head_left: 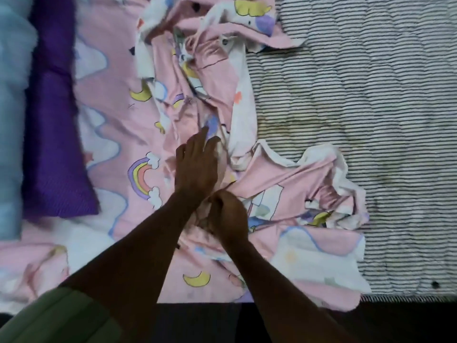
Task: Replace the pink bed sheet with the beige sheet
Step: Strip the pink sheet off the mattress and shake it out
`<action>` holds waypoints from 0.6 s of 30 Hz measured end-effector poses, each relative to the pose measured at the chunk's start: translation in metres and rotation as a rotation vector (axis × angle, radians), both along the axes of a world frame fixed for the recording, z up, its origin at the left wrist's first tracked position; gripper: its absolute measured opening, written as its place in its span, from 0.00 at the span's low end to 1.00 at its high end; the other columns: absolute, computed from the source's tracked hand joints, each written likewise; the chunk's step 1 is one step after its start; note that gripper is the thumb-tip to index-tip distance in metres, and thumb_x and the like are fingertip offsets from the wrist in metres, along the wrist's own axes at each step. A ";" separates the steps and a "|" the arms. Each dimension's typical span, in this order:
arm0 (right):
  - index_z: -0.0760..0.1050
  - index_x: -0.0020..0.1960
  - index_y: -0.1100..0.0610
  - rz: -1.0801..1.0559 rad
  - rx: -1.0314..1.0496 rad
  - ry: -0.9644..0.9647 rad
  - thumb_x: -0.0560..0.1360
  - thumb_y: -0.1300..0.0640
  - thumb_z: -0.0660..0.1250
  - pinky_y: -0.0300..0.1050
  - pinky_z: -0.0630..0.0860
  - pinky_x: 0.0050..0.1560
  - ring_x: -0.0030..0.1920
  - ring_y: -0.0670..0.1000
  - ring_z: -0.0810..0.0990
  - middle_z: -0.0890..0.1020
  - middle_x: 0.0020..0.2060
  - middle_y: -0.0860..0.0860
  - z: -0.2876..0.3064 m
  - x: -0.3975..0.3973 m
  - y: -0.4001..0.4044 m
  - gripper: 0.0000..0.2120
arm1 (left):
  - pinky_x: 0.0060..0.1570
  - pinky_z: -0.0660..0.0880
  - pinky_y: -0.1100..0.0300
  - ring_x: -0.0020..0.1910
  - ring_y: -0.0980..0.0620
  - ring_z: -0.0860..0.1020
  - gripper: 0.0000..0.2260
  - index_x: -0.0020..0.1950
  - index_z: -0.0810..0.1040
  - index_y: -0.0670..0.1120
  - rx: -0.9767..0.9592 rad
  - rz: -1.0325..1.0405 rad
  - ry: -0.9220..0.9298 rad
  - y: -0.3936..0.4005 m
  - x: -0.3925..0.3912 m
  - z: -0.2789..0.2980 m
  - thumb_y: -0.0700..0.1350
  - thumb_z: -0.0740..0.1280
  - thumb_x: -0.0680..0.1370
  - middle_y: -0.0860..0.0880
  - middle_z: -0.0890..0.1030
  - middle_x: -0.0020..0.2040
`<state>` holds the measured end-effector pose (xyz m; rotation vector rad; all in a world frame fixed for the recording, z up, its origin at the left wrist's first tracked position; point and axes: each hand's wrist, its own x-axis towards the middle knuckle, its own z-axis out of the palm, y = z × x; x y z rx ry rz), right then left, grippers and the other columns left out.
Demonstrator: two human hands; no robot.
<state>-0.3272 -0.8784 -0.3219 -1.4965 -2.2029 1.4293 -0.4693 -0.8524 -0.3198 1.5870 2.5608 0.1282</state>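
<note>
Mid-bed, pink unicorn sheet (118, 134) bunched leftward, striped mattress (358, 120) bare on right. Left hand (197, 167) fingers extended, pressing folds; right hand (227, 214) fisted, gripping cloth. Stripping roughly half done; beige sheet unseen.

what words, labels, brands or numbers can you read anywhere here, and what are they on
None: no readable text in this view.
The pink cartoon-print bed sheet bears only pictures: rainbows, moons, clouds.
The black-and-white striped quilted mattress, the purple pillow and the pale blue cloth bear no writing.
</note>
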 end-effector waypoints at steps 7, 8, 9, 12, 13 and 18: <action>0.76 0.50 0.56 0.050 0.311 -0.679 0.72 0.45 0.63 0.59 0.70 0.53 0.49 0.61 0.77 0.78 0.47 0.56 -0.002 0.046 -0.036 0.16 | 0.64 0.64 0.45 0.73 0.42 0.67 0.24 0.68 0.75 0.49 -0.037 0.088 0.029 -0.072 0.012 0.013 0.43 0.67 0.71 0.44 0.67 0.78; 0.76 0.53 0.56 0.055 0.241 -0.691 0.72 0.43 0.61 0.60 0.72 0.54 0.51 0.61 0.77 0.78 0.48 0.57 0.003 0.048 -0.048 0.19 | 0.64 0.63 0.44 0.74 0.41 0.67 0.24 0.66 0.77 0.50 -0.067 0.054 0.040 -0.082 0.014 0.012 0.43 0.67 0.70 0.43 0.67 0.79; 0.76 0.54 0.57 0.088 0.196 -0.674 0.72 0.42 0.59 0.61 0.73 0.53 0.52 0.62 0.77 0.78 0.50 0.57 0.005 0.050 -0.060 0.22 | 0.65 0.63 0.44 0.74 0.40 0.67 0.23 0.65 0.78 0.50 -0.104 0.021 0.057 -0.090 0.013 0.010 0.43 0.68 0.69 0.42 0.66 0.79; 0.75 0.57 0.59 0.305 -0.009 -0.477 0.78 0.42 0.56 0.55 0.74 0.51 0.55 0.63 0.78 0.79 0.53 0.59 0.009 0.038 -0.076 0.22 | 0.66 0.60 0.43 0.73 0.39 0.68 0.22 0.62 0.80 0.50 -0.192 -0.022 0.096 -0.102 0.004 0.008 0.42 0.71 0.68 0.40 0.68 0.78; 0.76 0.55 0.59 0.369 -0.150 -0.391 0.81 0.44 0.57 0.53 0.73 0.50 0.55 0.63 0.79 0.80 0.52 0.60 0.007 0.027 -0.070 0.20 | 0.66 0.60 0.43 0.73 0.39 0.69 0.23 0.62 0.80 0.50 -0.204 -0.014 0.097 -0.102 -0.001 0.010 0.42 0.72 0.67 0.39 0.69 0.77; 0.81 0.42 0.58 0.224 -0.259 -0.190 0.78 0.49 0.60 0.55 0.79 0.47 0.45 0.62 0.82 0.84 0.42 0.60 0.019 -0.027 -0.038 0.16 | 0.65 0.60 0.45 0.72 0.41 0.68 0.18 0.59 0.82 0.50 -0.142 -0.121 0.060 -0.081 -0.033 0.023 0.45 0.69 0.70 0.43 0.71 0.74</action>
